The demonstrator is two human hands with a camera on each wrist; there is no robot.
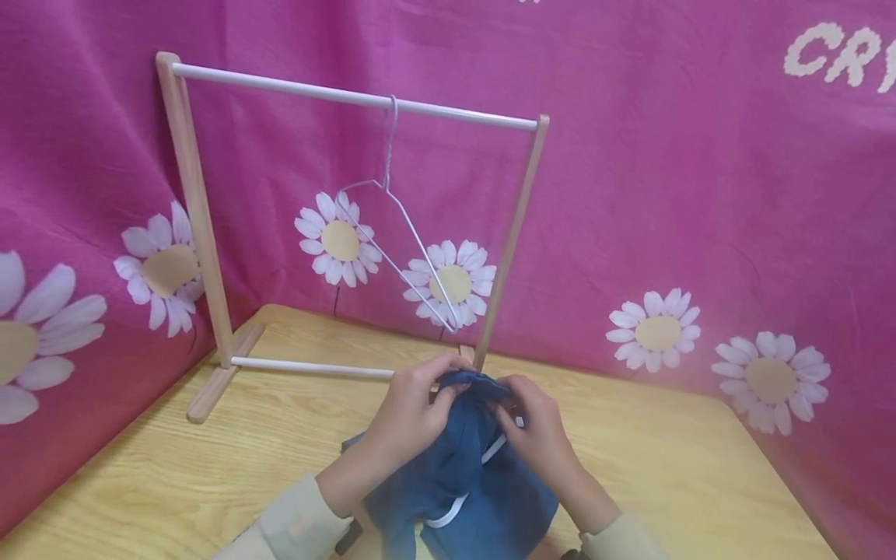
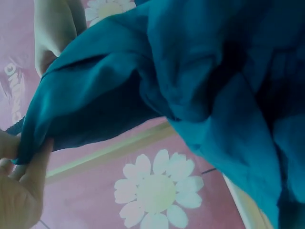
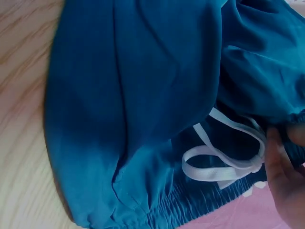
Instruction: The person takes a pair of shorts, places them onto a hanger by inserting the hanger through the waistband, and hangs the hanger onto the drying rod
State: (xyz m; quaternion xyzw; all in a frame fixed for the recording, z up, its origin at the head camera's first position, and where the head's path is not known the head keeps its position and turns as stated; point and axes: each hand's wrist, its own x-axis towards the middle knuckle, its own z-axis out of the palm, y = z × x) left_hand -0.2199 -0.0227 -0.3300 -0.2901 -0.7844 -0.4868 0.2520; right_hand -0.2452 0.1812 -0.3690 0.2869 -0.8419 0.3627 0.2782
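Note:
Small blue shorts [image 1: 507,498] hang bunched between my two hands, low in the head view. My left hand [image 1: 409,408] pinches the upper edge of the cloth between thumb and fingers. On the other side of that edge, my right hand [image 1: 539,428] grips the fabric. The right wrist view shows a gathered elastic waistband [image 3: 190,207] and a white drawstring [image 3: 209,174] tied in a bow beside the right fingers. In the left wrist view, the draped cloth [image 2: 186,62] stretches from the pinching fingers and covers much of the picture.
Behind the hands stands a small clothes rack with wooden posts [image 1: 196,210] and a white top rail [image 1: 280,84]. One wire hanger [image 1: 419,238] hangs from the rail. Rack and hands are over a wood-grain table [image 1: 665,459]. A pink cloth with daisies [image 1: 630,194] surrounds the back.

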